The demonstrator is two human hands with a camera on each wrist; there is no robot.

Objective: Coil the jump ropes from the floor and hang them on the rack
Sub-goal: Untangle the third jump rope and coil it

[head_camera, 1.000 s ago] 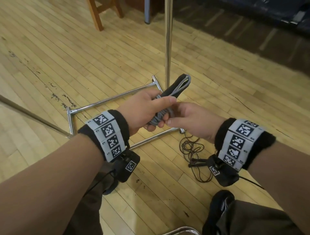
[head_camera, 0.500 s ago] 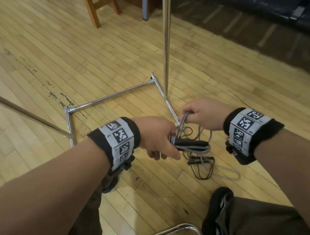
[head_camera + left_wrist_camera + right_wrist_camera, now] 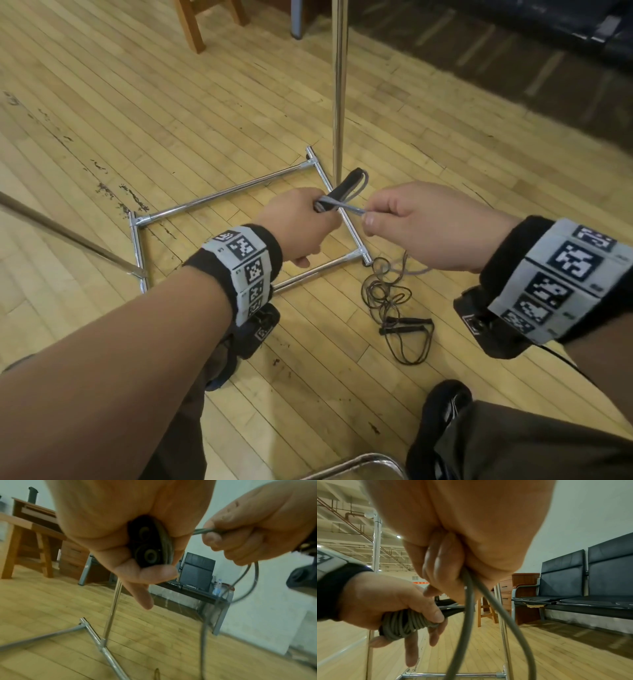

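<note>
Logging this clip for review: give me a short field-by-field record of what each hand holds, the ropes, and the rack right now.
left hand: grips the two black handles with grey rope wound round them
right hand: pinches a doubled strand of the grey rope, pulled out from the bundle
loose rope: hangs in a loop below the right hand
black rope: uncoiled, tangled on the wooden floor by the rack's base
rack: chrome upright on a floor frame; nothing seen hung on it
stage: winding unfinished

Even, soft indoor light brightens the pale wooden plank floor (image 3: 137,102), dimming toward the dark strip beyond the chrome upright pole (image 3: 339,85). Both wrist views bend at their edges, with the hanging grey cord (image 3: 204,635) motion-blurred.
</note>
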